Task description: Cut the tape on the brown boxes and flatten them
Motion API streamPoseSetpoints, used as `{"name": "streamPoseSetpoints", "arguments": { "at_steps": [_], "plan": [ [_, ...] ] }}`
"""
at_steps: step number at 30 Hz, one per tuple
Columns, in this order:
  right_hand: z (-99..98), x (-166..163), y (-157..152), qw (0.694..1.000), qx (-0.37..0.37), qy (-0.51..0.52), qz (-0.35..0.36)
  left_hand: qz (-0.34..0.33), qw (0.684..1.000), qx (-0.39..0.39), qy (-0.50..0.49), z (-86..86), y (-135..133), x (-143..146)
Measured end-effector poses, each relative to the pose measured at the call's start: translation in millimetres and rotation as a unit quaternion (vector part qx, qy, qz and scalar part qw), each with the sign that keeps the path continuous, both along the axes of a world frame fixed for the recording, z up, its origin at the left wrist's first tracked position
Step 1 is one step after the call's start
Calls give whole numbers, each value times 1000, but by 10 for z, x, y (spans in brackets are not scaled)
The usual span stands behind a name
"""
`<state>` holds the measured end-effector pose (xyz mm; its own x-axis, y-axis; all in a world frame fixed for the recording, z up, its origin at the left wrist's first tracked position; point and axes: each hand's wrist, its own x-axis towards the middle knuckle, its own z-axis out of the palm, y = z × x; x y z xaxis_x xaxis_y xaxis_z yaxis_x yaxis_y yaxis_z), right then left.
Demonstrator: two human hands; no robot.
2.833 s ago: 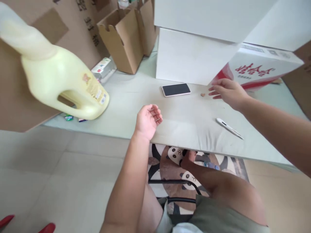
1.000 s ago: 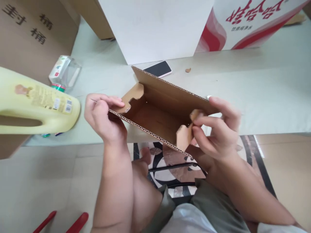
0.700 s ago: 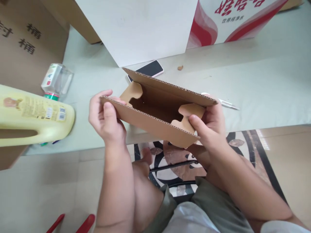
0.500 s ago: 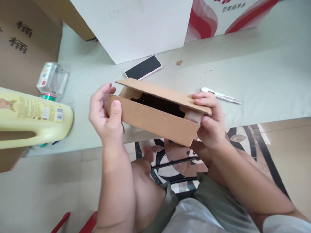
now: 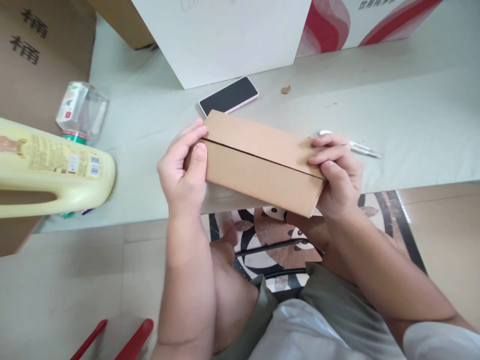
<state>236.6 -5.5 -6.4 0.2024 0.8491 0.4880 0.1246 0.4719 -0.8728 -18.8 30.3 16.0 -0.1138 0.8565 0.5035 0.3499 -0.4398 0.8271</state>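
A small brown cardboard box (image 5: 258, 167) is held up between my two hands over the table's near edge, tilted down to the right. Its lid lies down against the front wall, leaving a thin dark seam. My left hand (image 5: 184, 167) grips the left end, thumb on the front wall and fingers by the lid's corner. At the right end, my right hand (image 5: 337, 170) is closed on the box, fingers on top of the lid and thumb near the seam. Behind my right fingers, a white utility knife (image 5: 365, 149) lies partly hidden. The inside of the box is out of sight.
A phone (image 5: 229, 96) lies behind the box, near a white carton (image 5: 232, 40) and a red-and-white carton (image 5: 326, 25). Leftward are a clear bottle (image 5: 84, 110), a large yellow jug (image 5: 75, 167) and a big cardboard box (image 5: 45, 65). A brown scrap (image 5: 285, 90) rests on the tablecloth (image 5: 412, 110).
The lid of the cardboard box has gone down from partly raised to closed, hiding the opening. Both hands and the box have shifted slightly right in the view.
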Motion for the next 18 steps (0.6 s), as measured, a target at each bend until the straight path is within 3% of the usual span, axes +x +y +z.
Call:
{"name": "streamPoseSetpoints", "arguments": {
  "at_steps": [6,18],
  "plan": [
    [-12,-5,7,1000,8,-24,-15,-6,1000,1,13,11,3,-12],
    [-75,78,14,999,10,-39,34,-10,1000,0,6,2,26,-30]
  ]
}}
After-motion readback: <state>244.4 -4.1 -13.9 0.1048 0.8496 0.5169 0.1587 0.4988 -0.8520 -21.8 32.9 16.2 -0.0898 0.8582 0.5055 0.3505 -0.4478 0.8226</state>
